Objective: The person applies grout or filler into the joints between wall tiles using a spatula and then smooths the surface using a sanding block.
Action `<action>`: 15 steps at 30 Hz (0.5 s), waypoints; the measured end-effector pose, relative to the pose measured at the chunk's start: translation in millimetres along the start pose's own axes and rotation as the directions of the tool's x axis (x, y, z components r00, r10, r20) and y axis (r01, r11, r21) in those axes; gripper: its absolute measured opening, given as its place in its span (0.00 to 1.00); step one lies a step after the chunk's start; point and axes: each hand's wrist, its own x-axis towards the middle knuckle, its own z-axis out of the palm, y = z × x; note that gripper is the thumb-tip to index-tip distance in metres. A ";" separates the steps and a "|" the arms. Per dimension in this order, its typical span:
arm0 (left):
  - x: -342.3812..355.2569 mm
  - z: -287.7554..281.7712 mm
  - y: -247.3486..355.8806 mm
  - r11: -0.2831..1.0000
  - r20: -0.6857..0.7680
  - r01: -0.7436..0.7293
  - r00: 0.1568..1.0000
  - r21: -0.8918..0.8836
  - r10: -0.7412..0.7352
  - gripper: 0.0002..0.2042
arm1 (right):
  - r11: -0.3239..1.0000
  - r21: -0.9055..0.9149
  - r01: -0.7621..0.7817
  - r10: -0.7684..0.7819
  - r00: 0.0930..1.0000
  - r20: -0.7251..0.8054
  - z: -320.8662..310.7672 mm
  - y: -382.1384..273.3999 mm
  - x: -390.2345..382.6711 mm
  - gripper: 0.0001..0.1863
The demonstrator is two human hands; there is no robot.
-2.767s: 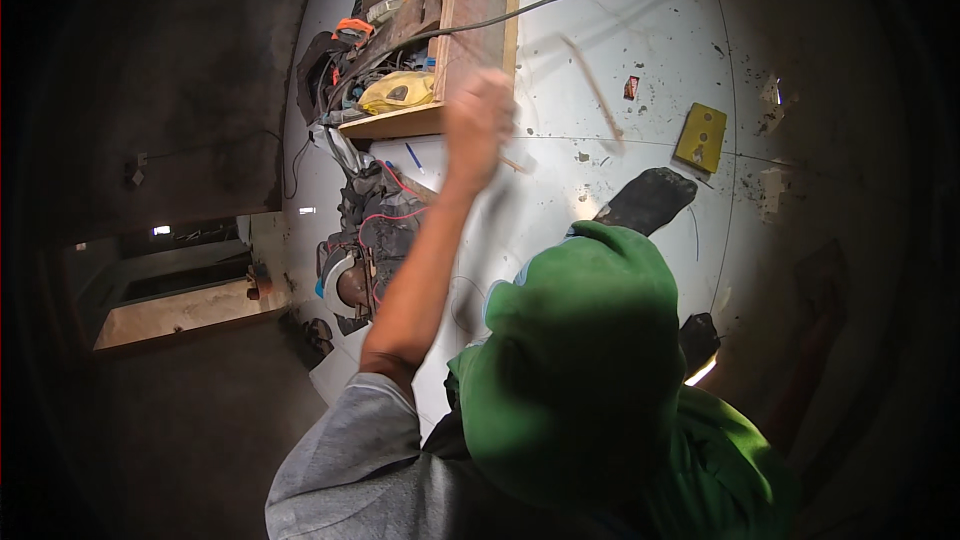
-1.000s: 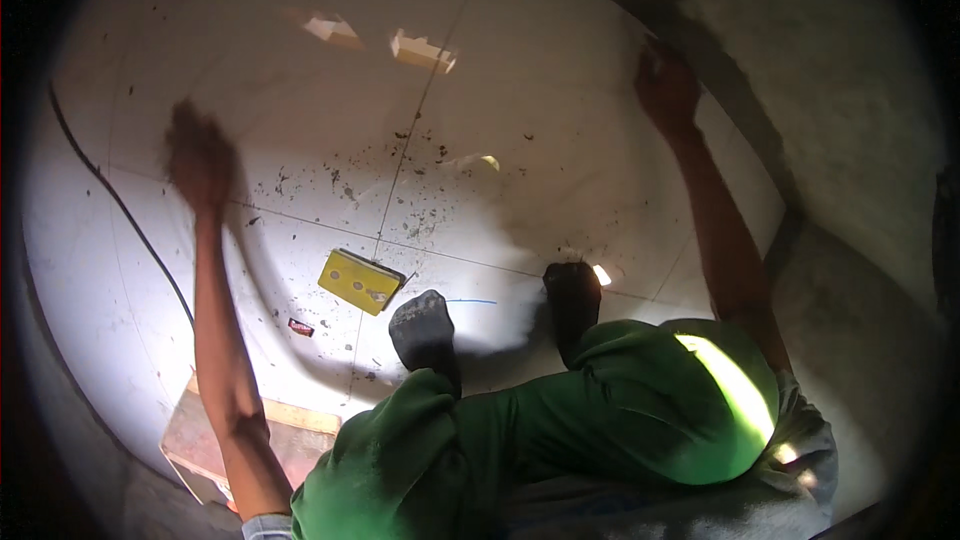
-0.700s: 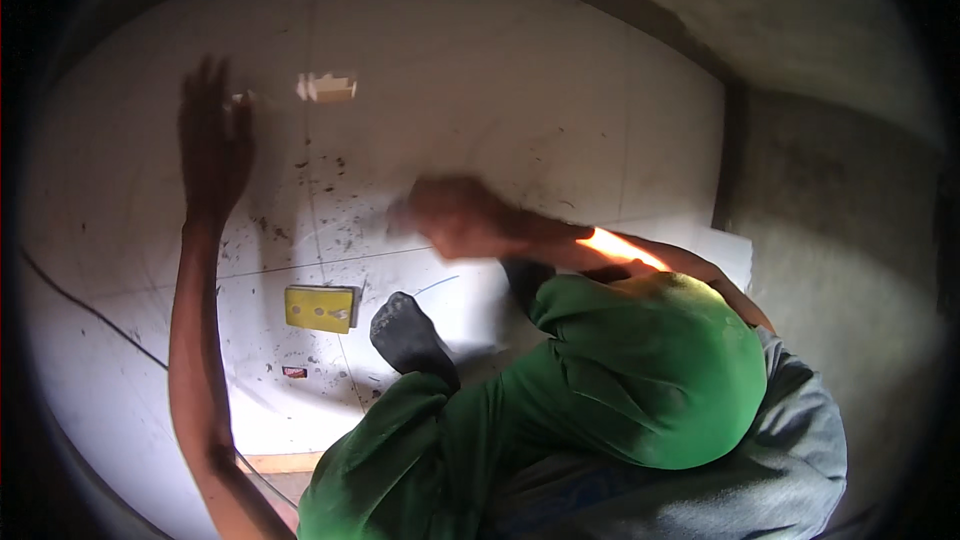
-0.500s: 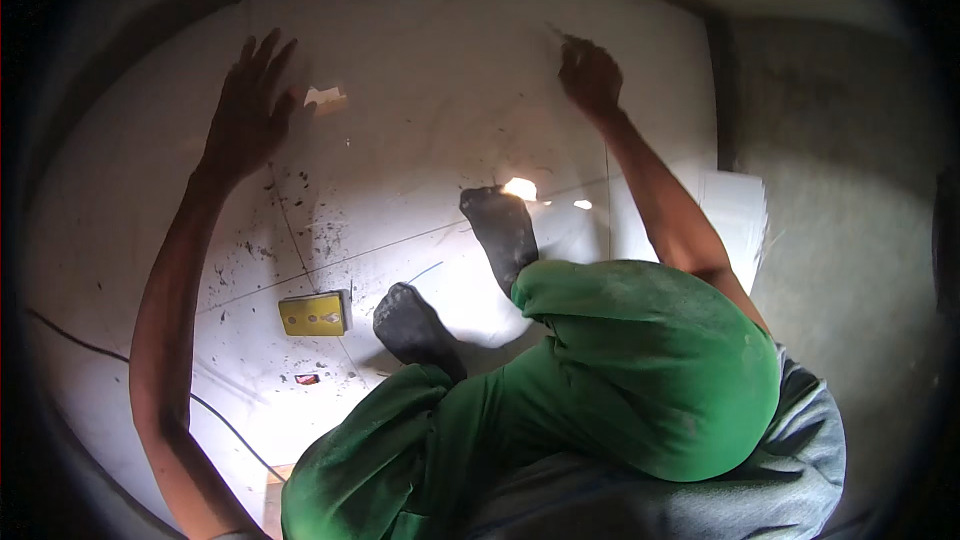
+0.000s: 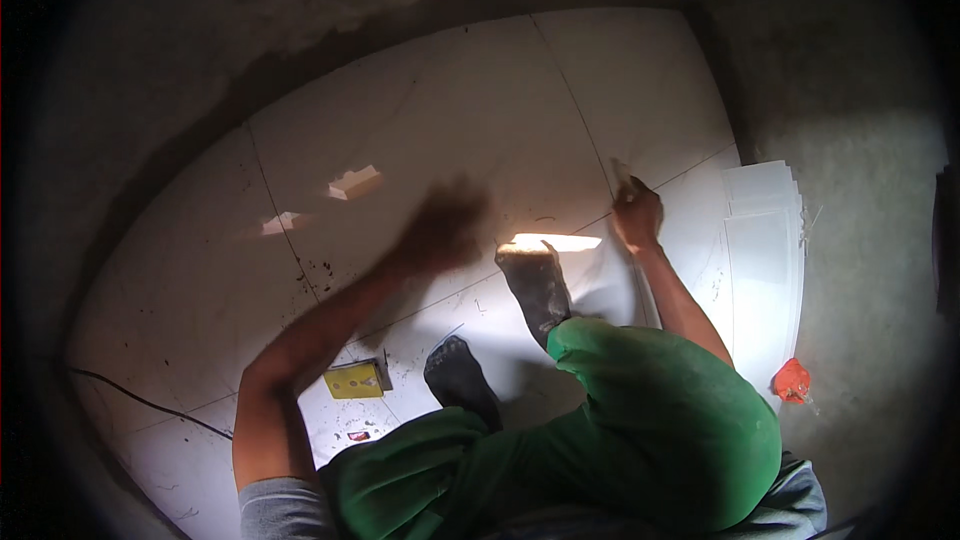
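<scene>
White floor tiles (image 5: 400,155) with thin dark joints spread in front of me. My right hand (image 5: 638,217) is closed around a small, thin, pale blade-like piece (image 5: 618,171) near a tile joint at the right; its exact kind is unclear. Over the tiles left of my foot, my left hand (image 5: 450,225) is smeared by motion, so its fingers do not show. My two dark-socked feet (image 5: 535,290) rest on the floor between the arms, below the green trousers (image 5: 660,420).
A yellow box-like block (image 5: 354,380) lies left of my feet, with a small red scrap (image 5: 358,436) nearby. Stacked white sheets (image 5: 765,275) and a crumpled orange-red bag (image 5: 791,381) sit by the right wall. A black cable (image 5: 150,400) crosses the left side. Dark crumbs dot the tiles.
My left hand has swung right and nearer, from spread fingers to a blur. The right hand has come nearer with the thin piece. The view has shifted, bringing the orange-red bag into sight.
</scene>
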 end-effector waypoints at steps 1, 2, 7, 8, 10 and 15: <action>-12.5 4.4 21.6 0.976 0.260 0.058 0.966 -0.209 -0.001 0.34 | 0.991 -0.119 -0.053 0.055 0.998 0.012 -4.7 8.6 3.2 0.16; -26.2 3.9 30.1 0.963 0.254 0.044 0.967 -0.267 0.026 0.32 | 0.949 -0.267 -0.168 0.179 0.984 0.017 -6.1 10.0 1.7 0.16; -73.1 -26.6 -7.1 0.876 0.010 0.203 0.975 -0.437 -0.221 0.24 | 0.898 0.233 0.374 -0.438 0.816 0.378 16.7 -74.4 -6.1 0.18; -81.7 -34.9 -20.4 0.879 -0.128 0.187 0.955 -0.439 -0.267 0.22 | 0.907 0.212 0.363 -0.418 0.836 0.356 23.2 -98.2 2.8 0.19; -100.7 -48.9 -43.5 0.823 -0.254 0.229 0.878 -0.520 -0.406 0.19 | 0.881 0.239 0.409 -0.465 0.842 0.273 36.1 -140.4 26.9 0.19; -165.4 -51.1 -85.0 0.849 -0.491 0.300 0.711 -0.435 -0.503 0.14 | 0.918 0.083 0.389 -0.397 0.906 0.145 59.7 -196.1 96.7 0.16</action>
